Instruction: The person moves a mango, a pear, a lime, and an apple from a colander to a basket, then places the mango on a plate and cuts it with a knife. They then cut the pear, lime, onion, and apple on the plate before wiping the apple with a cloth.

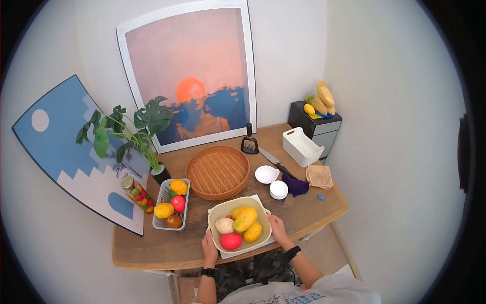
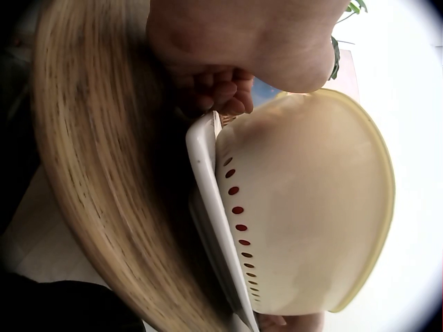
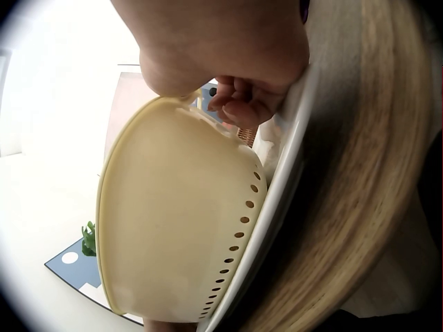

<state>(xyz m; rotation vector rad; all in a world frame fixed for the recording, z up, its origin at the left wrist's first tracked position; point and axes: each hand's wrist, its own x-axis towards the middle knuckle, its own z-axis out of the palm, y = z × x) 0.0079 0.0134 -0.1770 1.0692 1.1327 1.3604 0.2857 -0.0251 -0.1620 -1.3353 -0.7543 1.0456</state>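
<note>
A cream plastic basket (image 1: 217,207) with a row of holes low on its wall holds several yellow fruits (image 1: 246,219), a pale roundish one (image 1: 225,226) and a pinkish-red one (image 1: 231,241). It is at the front of the wooden table, over a white tray (image 2: 201,149). My left hand (image 1: 209,249) grips the basket's left end at the handle, fingers curled below the rim. At the opposite end my right hand (image 1: 278,229) grips the other handle, its curled fingers (image 3: 242,112) close above the tray edge. The thumbs are mostly hidden in the wrist views.
Left of the basket stand a grey crate (image 1: 157,213) of fruit, a jar (image 1: 137,195) and a potted plant (image 1: 160,175). Behind lies a round wicker tray (image 1: 217,172). To the right are white bowls (image 1: 267,174), a knife (image 1: 271,157), a purple cloth (image 1: 296,185) and a white bin (image 1: 302,147).
</note>
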